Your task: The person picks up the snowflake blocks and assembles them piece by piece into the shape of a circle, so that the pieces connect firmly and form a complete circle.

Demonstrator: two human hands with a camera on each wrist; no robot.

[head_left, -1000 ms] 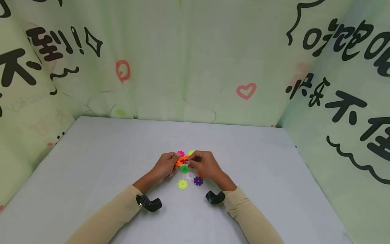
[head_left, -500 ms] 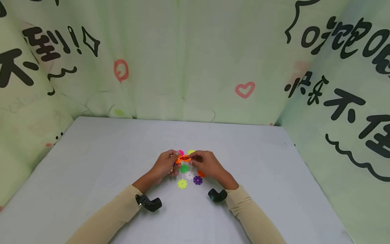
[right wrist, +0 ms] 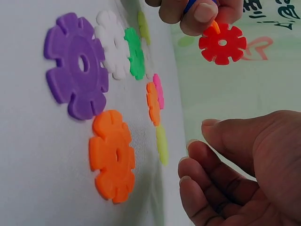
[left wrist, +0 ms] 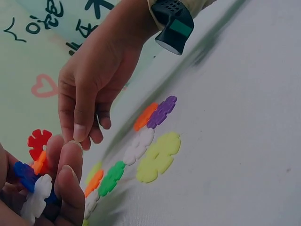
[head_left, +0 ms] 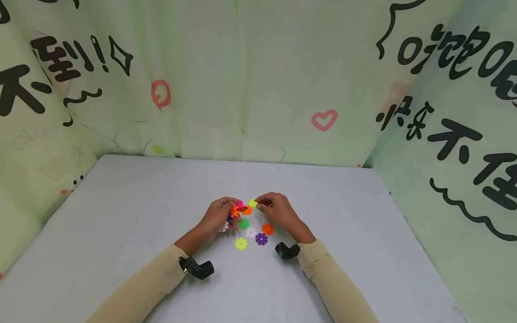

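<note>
My left hand (head_left: 216, 216) holds a small cluster of notched, flower-shaped plastic discs joined together. A red disc (right wrist: 222, 44) sticks out from the cluster, with an orange disc (left wrist: 40, 162), a blue disc (left wrist: 26, 175) and a white disc (left wrist: 36, 200) beside it. Fingers partly hide how they join. My right hand (head_left: 278, 211) is just to the right, above the table, near a loose yellow disc (head_left: 252, 203). Its thumb and fingertips are apart in the right wrist view, with nothing between them.
Loose discs lie flat on the white table (head_left: 161, 188): pink (head_left: 240, 203), green (head_left: 243, 224), white (head_left: 250, 233), purple (head_left: 261, 239), orange (head_left: 267, 229), another orange (head_left: 247, 210) and a nearer yellow (head_left: 241, 244). A printed curtain (head_left: 278, 80) surrounds the table's back and sides.
My right hand has let go of the red disc at the cluster and moved right and away, toward the far yellow disc. The left hand keeps the cluster, shifted slightly left.
</note>
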